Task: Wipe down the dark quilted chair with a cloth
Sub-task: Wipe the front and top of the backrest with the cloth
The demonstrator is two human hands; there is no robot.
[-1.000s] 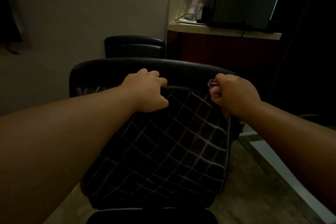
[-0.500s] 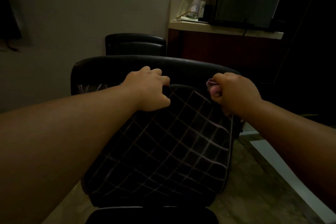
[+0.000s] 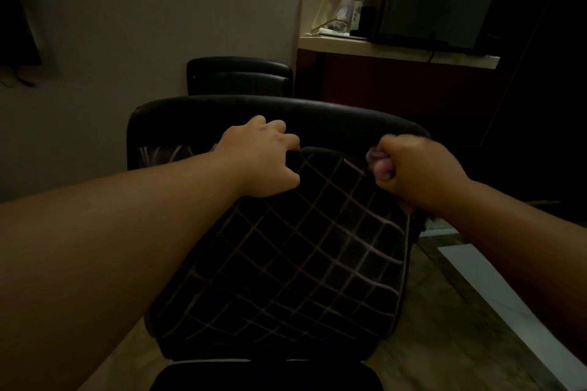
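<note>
Quilted chair [image 3: 286, 247] gripped by left hand [image 3: 263, 159]; right hand [image 3: 413, 168] fists cloth [image 3: 373, 157].

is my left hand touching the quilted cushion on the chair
Touching. The head view shows the left hand gripping the top edge of the quilted cushion, thumb pressed on its face.

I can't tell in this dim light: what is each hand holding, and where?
The left hand grips the top edge of the quilted cushion. The right hand is a fist around a bunched pinkish cloth, pressed at the cushion's upper right corner.
</note>
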